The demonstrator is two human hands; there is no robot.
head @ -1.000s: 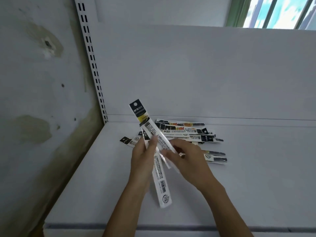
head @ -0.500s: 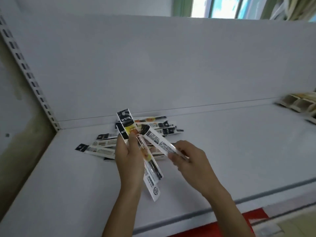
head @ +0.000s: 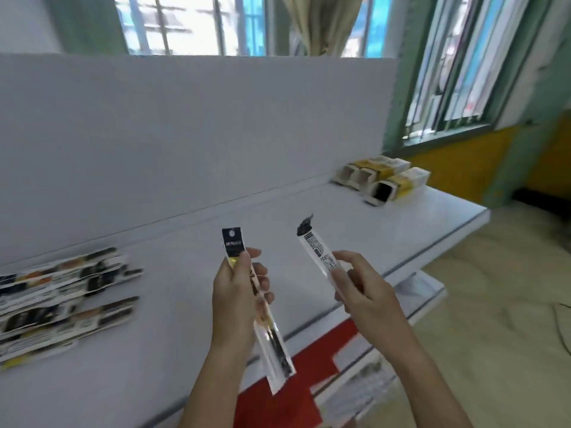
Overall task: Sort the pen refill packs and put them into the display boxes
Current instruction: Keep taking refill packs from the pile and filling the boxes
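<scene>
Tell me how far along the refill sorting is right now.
Early. Done: nothing visibly boxed; the display boxes at the far right of the shelf show no packs in their open ends. In hand: the left hand holds a yellow-labelled pack, and the right hand pinches a white-backed pack. Left: boxing both, plus the pile of packs lying at the left.

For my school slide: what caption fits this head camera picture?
Left hand holds one refill pack, right hand another, over a white shelf with display boxes.
</scene>
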